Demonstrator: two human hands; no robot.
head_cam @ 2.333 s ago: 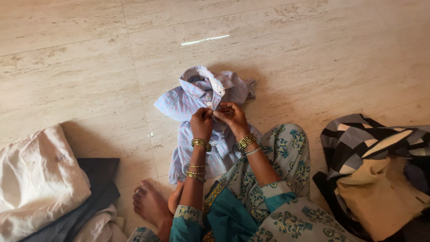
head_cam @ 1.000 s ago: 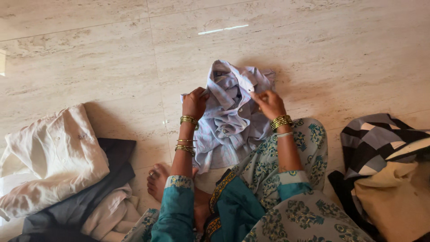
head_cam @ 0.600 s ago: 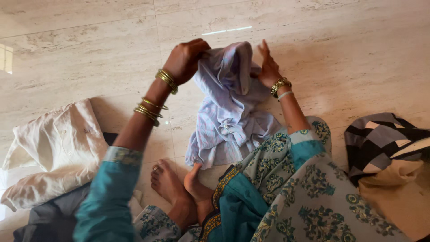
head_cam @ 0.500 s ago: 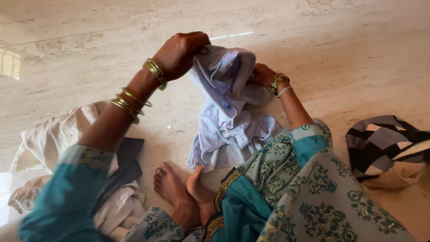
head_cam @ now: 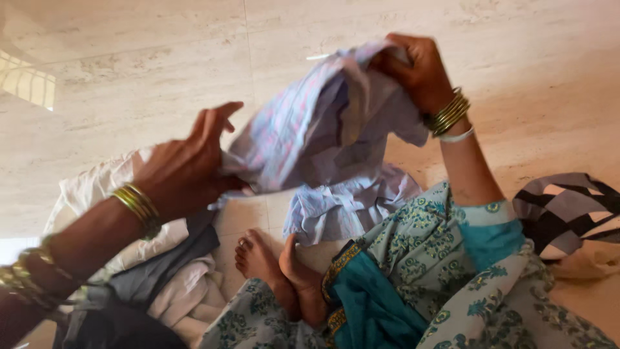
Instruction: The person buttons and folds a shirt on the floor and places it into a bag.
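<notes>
Two hands stretch pale lilac garment [head_cam: 323,136] above stone floor [head_cam: 129,58]. Left hand [head_cam: 187,168] pinches lower-left edge, some fingers loosely extended. Right hand [head_cam: 416,71] closed in fist around upper corner, raised. Garment's tail drapes onto lap, near bare feet [head_cam: 278,271]. Pile of white and grey clothes [head_cam: 155,271] at left; black-and-white checked cloth [head_cam: 568,207] at right.

Your left hand [head_cam: 184,171] and right hand [head_cam: 416,68] hold the garment [head_cam: 323,142] above the floor [head_cam: 129,58]. A clothes heap [head_cam: 148,258] lies near left, a checked cloth [head_cam: 568,207] right, your feet [head_cam: 278,271] between.
</notes>
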